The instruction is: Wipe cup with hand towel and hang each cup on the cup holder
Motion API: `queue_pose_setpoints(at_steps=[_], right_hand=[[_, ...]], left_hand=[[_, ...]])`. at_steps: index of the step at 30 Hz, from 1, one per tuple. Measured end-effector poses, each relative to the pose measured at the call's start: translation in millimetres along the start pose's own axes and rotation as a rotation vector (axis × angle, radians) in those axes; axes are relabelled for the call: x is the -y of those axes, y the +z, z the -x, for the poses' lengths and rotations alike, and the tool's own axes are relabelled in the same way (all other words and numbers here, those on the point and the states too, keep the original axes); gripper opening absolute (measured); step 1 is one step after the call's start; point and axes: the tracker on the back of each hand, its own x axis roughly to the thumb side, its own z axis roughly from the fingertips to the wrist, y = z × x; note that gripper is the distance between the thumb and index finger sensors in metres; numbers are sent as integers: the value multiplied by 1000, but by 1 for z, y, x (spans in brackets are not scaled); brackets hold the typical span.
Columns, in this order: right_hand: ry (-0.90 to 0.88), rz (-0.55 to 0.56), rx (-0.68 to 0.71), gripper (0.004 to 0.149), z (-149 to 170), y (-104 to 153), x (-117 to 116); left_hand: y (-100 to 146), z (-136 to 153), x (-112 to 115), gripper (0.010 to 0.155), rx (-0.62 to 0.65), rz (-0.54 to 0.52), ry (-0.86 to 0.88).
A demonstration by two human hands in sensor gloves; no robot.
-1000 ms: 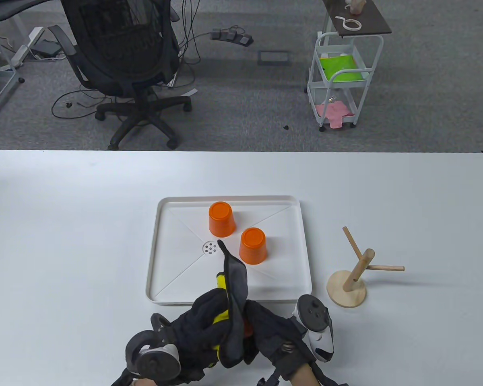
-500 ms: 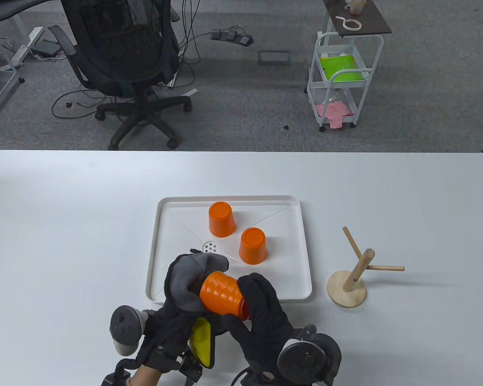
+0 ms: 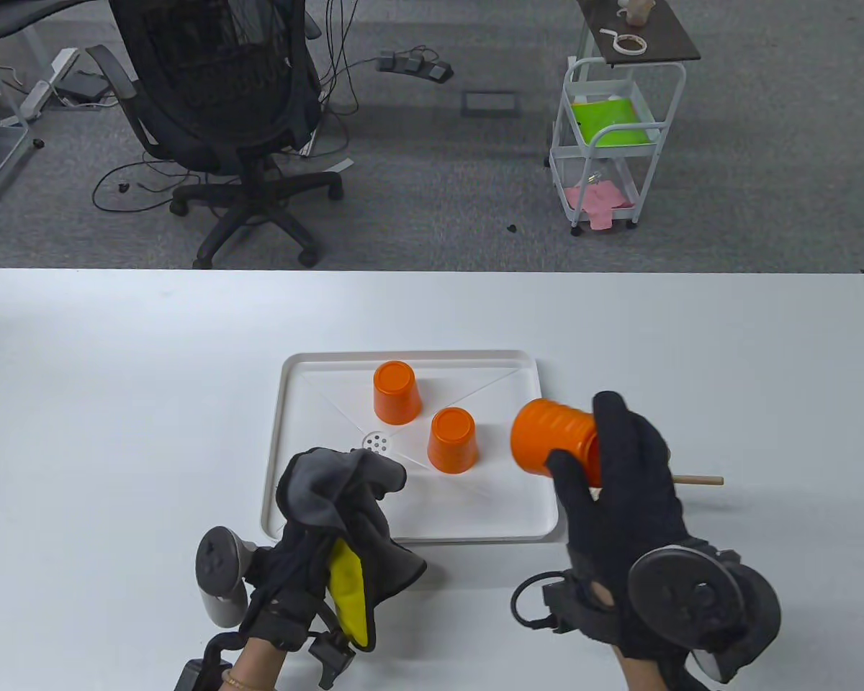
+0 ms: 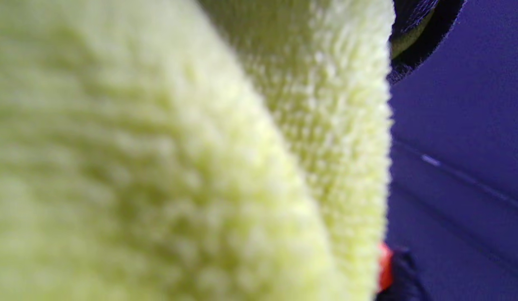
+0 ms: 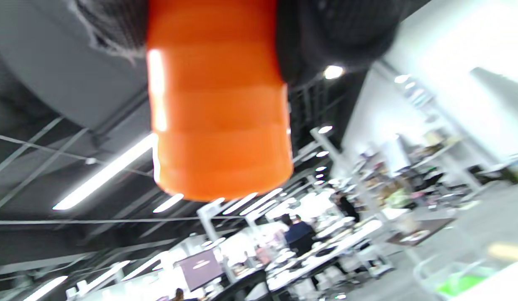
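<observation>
My right hand (image 3: 605,468) grips an orange ribbed cup (image 3: 551,439) on its side, in the air over the white tray's right edge. The same cup (image 5: 219,113) fills the right wrist view. The hand hides most of the wooden cup holder; one peg (image 3: 700,480) sticks out to the right. My left hand (image 3: 317,518) holds a grey and yellow hand towel (image 3: 360,504) over the tray's front left corner. The towel's yellow pile (image 4: 192,159) covers the left wrist view. Two more orange cups (image 3: 396,392) (image 3: 452,440) stand upside down on the tray (image 3: 288,432).
The tray has a small round drain (image 3: 376,443) near its middle. Past the table's far edge stand a black office chair (image 3: 216,108) and a white cart (image 3: 608,137). Bare white tabletop (image 3: 115,403) stretches to the left and right.
My right hand carried the cup away from the towel, up and to the right toward the cup holder. The left hand stayed near the tray's front left, keeping the towel.
</observation>
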Motion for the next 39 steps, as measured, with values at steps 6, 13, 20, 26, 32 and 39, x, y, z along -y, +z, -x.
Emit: queue_pose_setpoints(at_steps=[6, 13, 20, 26, 32, 39], right_hand=[[159, 26, -190, 68, 53, -17, 29], [287, 4, -370, 68, 109, -20, 41], [328, -25, -506, 68, 150, -14, 41], [350, -66, -571, 68, 174, -7, 26], [242, -110, -645, 68, 201, 0, 7], [130, -137, -690, 69, 217, 6, -11]], left_hand=[[0, 2, -5, 66, -5, -26, 46], [1, 3, -7, 66, -5, -42, 89], [0, 2, -7, 66, -7, -37, 105], [0, 3, -5, 66, -9, -20, 104], [-1, 3, -6, 66, -4, -19, 105], [-1, 3, -5, 65, -8, -10, 105]])
